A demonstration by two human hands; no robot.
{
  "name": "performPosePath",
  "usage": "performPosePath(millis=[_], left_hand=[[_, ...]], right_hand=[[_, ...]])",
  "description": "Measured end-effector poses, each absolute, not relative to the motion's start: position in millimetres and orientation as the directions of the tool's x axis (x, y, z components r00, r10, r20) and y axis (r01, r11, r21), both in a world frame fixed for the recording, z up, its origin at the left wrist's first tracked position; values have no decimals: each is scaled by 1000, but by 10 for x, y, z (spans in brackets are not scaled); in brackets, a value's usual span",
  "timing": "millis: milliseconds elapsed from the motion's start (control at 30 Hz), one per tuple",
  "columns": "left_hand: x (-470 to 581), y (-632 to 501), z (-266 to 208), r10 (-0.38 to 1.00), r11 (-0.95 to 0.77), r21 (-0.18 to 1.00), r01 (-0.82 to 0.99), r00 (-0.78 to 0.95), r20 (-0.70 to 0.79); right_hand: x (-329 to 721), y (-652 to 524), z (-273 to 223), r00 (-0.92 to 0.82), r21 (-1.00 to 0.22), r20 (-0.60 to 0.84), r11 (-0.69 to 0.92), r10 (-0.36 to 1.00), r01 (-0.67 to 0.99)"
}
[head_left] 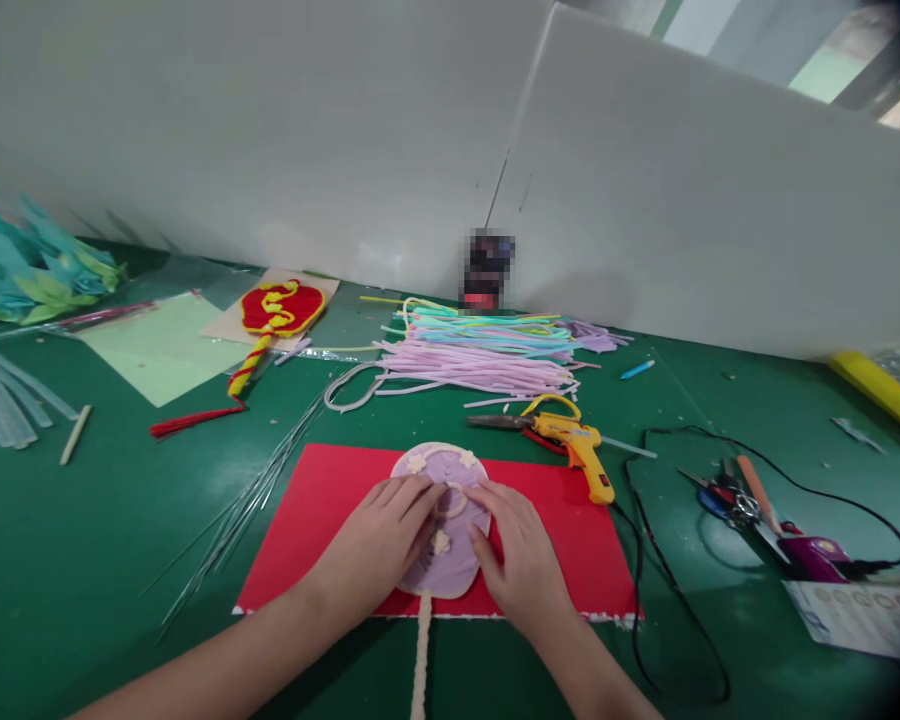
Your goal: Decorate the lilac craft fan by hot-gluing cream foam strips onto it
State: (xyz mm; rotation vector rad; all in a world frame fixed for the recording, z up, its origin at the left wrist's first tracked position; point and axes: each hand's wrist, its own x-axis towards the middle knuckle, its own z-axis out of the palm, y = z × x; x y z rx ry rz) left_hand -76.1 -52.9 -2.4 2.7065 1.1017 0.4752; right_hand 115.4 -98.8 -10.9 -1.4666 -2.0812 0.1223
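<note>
A lilac hand fan [442, 565] with a cream rim lies on a red sheet of card [570, 560]. Cream flowers [440, 542] decorate its face, and a twisted cream handle [421, 655] runs toward me. My left hand [386, 535] rests over the fan's left side, its bent fingers at a curved cream strip [452, 507] in the middle. From the right, my right hand [521, 550] grips the fan's edge, with fingertips on its face near that strip and the thumb lower down. The left fingertips are partly hidden.
Behind the card lie a yellow glue gun [589, 455] with a black cord, scissors [495, 422] and bundled pastel pipe cleaners [480, 365]. Left are thin wires [251, 500] and a red-yellow fan [281, 308]. Tools [742, 505] and a purple device [817, 557] lie right. A grey partition [307, 130] stands behind.
</note>
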Motion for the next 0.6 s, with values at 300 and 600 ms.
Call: performPosePath(millis=[300,600], left_hand=[[-762,-548,-43,721,-693,256,674,645,253],[-777,-543,-62,699,-715,203,669,673,241]], right_hand=[[1156,-979,-114,-250,-374,393,402,885,836],[1142,-953,-115,-310,-351,333,422,891,836]])
